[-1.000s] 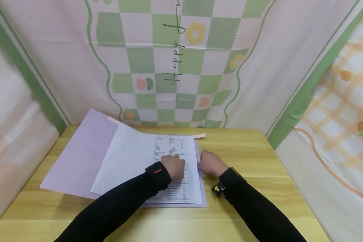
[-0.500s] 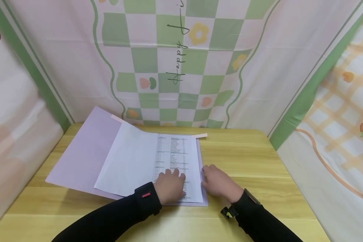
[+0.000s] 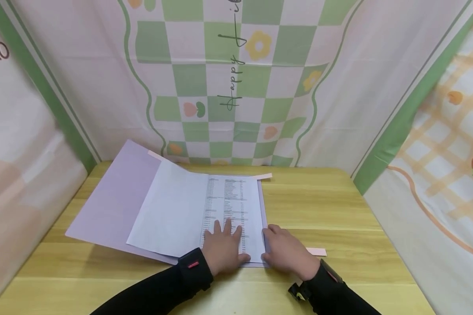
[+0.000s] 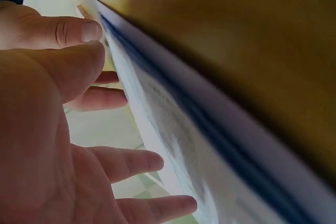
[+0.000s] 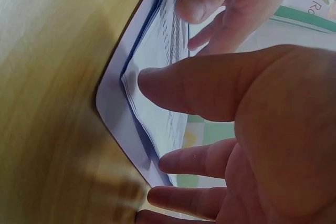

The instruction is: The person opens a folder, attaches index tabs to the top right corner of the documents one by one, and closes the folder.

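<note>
A lilac folder lies opened on the wooden table, its left cover raised at an angle. Inside it a blank white sheet is turned to the left, beside a printed page on the right. My left hand rests with spread fingers on the lower part of the printed page. At the lower right edge of the folder is my right hand. In the right wrist view its thumb lies over the page corner, while its extended fingers are at the side edge.
Pale pink strips show at the folder's upper left, at the page's top right and beside the right hand. The wooden table ends at patterned cloth behind and on both sides.
Both hands have moved down toward the page's lower end. The left hand's fingers have spread out flat. A pink strip now shows right of the right hand.
</note>
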Tool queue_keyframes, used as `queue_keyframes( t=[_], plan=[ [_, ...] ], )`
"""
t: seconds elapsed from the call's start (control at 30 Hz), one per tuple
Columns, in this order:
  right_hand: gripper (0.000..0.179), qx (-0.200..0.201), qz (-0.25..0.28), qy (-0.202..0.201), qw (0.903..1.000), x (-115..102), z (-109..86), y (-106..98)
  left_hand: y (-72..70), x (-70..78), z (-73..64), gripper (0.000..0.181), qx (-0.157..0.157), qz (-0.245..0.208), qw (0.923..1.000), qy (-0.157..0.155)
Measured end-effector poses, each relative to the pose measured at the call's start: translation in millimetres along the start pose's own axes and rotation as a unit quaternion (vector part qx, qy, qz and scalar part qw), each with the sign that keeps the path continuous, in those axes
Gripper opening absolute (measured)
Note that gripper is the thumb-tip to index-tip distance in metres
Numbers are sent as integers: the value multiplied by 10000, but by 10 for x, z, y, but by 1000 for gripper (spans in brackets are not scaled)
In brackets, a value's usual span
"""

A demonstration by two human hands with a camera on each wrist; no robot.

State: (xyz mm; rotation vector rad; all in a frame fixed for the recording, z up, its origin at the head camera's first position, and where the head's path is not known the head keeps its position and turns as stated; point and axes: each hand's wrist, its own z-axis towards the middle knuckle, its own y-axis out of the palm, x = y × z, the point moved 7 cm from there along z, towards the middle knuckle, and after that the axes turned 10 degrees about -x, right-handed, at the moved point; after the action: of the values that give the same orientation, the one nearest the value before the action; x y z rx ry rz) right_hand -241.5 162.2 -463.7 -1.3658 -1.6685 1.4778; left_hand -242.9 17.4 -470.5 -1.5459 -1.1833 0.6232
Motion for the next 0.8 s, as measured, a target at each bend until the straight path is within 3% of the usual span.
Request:
queue_keyframes(
  t=[0.8],
  plan=[
    [61, 90, -194, 13, 9998, -31, -38, 19, 85, 25, 21, 79, 118, 115, 9999, -47]
  ],
)
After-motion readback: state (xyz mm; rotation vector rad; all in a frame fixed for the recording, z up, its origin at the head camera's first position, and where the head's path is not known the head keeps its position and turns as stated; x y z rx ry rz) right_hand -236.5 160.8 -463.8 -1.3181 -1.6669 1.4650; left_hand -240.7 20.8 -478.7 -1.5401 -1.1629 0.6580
